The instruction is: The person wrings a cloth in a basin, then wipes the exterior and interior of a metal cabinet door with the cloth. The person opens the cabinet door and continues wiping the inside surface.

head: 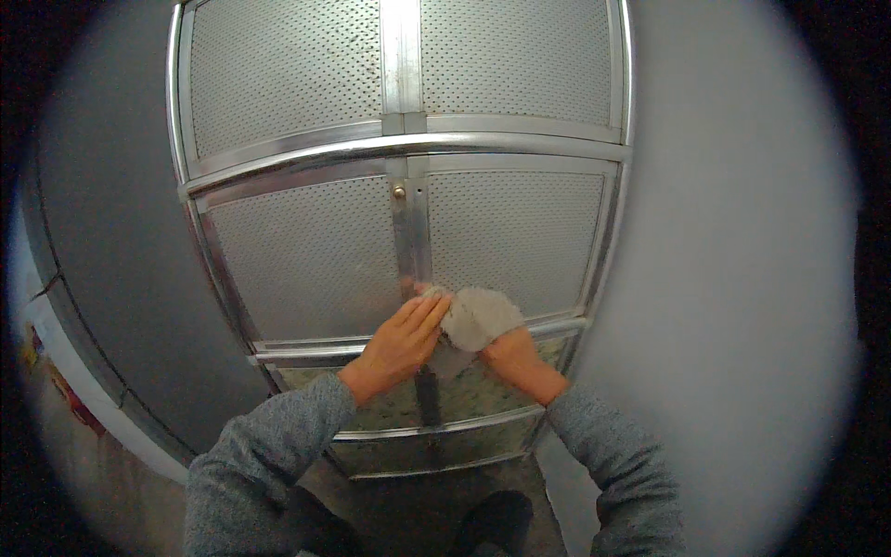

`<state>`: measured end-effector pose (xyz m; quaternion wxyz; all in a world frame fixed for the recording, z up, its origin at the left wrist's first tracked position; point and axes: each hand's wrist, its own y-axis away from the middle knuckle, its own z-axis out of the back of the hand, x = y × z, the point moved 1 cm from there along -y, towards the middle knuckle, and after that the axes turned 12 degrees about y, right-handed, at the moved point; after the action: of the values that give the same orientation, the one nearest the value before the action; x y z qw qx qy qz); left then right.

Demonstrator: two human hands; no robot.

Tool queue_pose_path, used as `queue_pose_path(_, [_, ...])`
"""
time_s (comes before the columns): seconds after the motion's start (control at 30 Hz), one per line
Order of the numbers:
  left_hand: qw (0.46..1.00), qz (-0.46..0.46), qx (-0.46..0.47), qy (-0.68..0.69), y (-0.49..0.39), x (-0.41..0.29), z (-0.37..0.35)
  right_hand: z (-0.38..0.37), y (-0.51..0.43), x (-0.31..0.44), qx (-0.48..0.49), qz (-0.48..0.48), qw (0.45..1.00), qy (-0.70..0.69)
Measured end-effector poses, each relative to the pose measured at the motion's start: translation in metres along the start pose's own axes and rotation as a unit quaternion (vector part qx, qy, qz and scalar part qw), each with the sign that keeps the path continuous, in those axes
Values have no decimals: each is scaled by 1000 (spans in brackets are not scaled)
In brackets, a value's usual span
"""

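Observation:
A pale, whitish cloth (pixel 484 317), somewhat blurred, is bunched between my two hands, before the lower part of a metal cabinet. My right hand (pixel 511 355) is gripping it from below, and the cloth covers most of the fingers. My left hand (pixel 414 334) lies against the cloth's left side, fingers extended and close together. Both hands are near the middle rail of the cabinet, in front of the meeting edges of its doors. The left perforated door (pixel 306 257) bears a small brass-coloured knob (pixel 399 192); the right perforated door (pixel 515 237) has a small hole in its frame.
Two more perforated panels (pixel 285 69) are above a shiny metal crossbar (pixel 418 144). Greenish patterned panels (pixel 386 407) lie low on the cabinet. A grey wall (pixel 731 244) stands at right, a darker grey surface (pixel 132 209) at left. Dark floor (pixel 418 508) shows below.

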<state>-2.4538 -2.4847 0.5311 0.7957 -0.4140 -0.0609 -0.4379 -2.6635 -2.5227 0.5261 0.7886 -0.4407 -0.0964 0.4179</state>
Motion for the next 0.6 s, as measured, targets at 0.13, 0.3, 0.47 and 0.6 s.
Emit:
queue_pose_path(0.13, [992, 5, -113, -57, -50, 32, 33, 16, -43, -25, -178, 54, 973, 137])
queue_pose_path(0.3, [953, 52, -269, -130, -87, 52, 71, 32, -102, -25, -11, -116, 981, 152])
queue_pose_path(0.47, [985, 24, -162, -48, -32, 40, 40, 4, -61, -3, -164, 30, 982, 89])
queue_pose_path(0.6, [997, -38, -65, 34, 4, 20, 14, -18, -14, -1, -102, 15, 994, -35])
